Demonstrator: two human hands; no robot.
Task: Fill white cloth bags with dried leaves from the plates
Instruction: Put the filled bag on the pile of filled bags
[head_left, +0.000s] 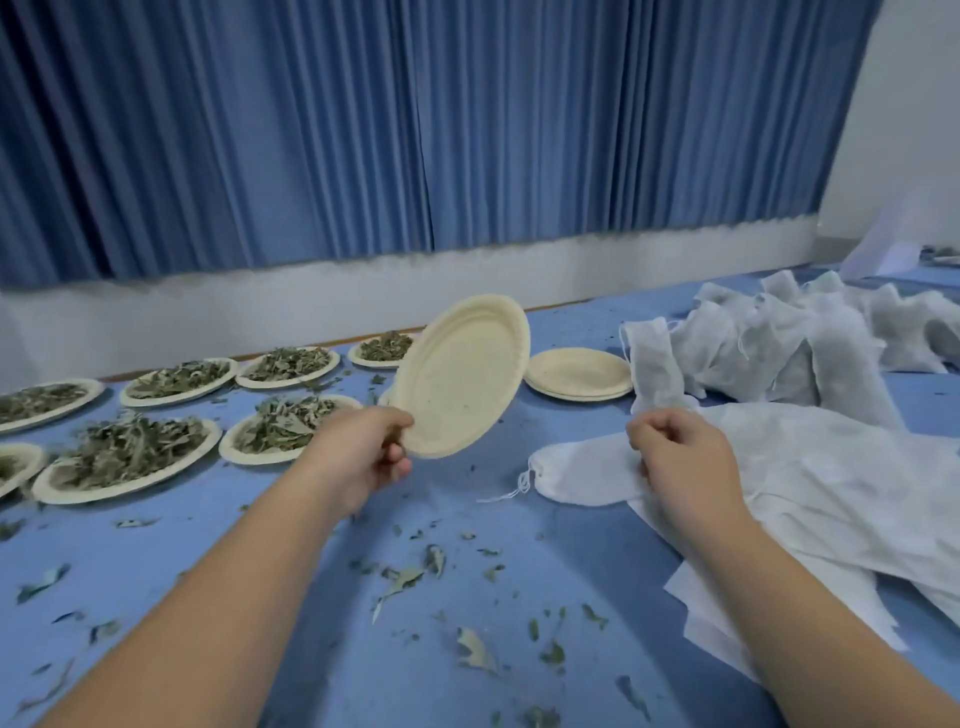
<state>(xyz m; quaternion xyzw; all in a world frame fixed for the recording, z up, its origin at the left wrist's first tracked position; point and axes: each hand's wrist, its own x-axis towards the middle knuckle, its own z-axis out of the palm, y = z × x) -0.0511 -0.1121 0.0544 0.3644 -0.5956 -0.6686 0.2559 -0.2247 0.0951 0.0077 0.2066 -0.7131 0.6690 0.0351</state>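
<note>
Empty plate (460, 374) is pinched by left hand (363, 457), likely for stacking; bag (655, 366) is gripped upright by right hand (675, 457), keeping leaves in.

We face a long pleated blue curtain (415, 130) that fills the far side from left to right. Its hem hangs just above a pale white band of wall (311, 296). At the far right a plain white wall (904, 104) rises beside the curtain. Near us spreads a blue-covered table (441, 512) — the light falls soft and even.
</note>
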